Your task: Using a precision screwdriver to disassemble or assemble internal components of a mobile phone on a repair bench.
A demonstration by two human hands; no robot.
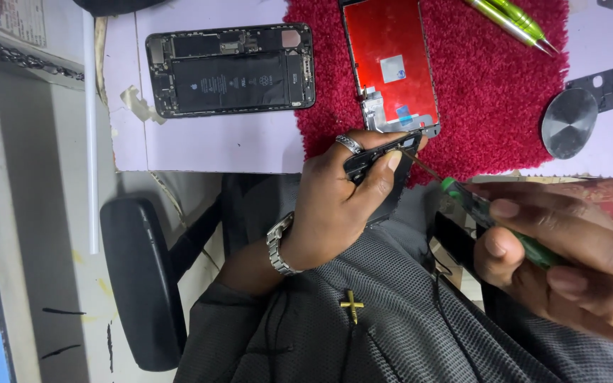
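Screen assembly (390, 67) lies detached above the left hand's (335, 206) grip, closed on a small black part (381, 152); right hand (562, 262), clasping the green screwdriver (494, 223), works it; opened phone body (230, 69) awaits reassembly.

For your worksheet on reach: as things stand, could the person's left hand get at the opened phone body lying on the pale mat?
Probably not at once. The left hand is closed around a small black part, so it is occupied, though nothing lies between it and the phone body.

Detached phone screen panel (390, 67), red rectangular back up, on crimson mat (491, 85); small grey label (392, 69) mid-panel.
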